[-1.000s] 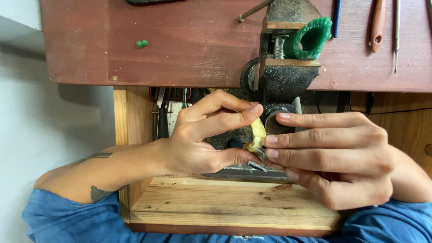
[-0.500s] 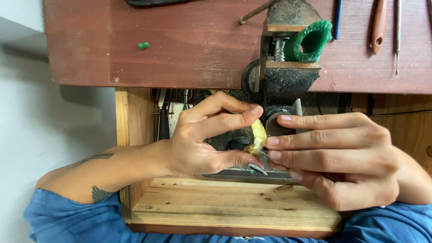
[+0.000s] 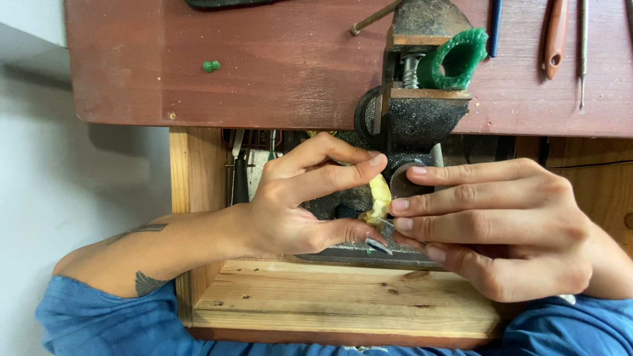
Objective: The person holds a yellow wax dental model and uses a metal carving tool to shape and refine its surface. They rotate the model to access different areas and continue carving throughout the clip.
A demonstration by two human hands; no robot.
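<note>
Both our hands, left hand (image 3: 297, 204) and right hand (image 3: 501, 231), pinch the small yellow piece (image 3: 380, 198); the thin blade (image 3: 379, 246) could slip and nick a finger

A pale yellow piece (image 3: 380, 198) sits at centre frame. The bench top (image 3: 277, 59) across the top is dark reddish brown; the drawer (image 3: 343, 300) below is light wood. The ring (image 3: 455, 60) at upper right is green, the vise (image 3: 422, 112) black-grey, the sleeves (image 3: 92, 323) blue.

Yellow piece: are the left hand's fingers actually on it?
Touching. The head view shows the left hand pinching the yellow piece, its index fingertip on the top end and thumb below, no gap visible.
</note>
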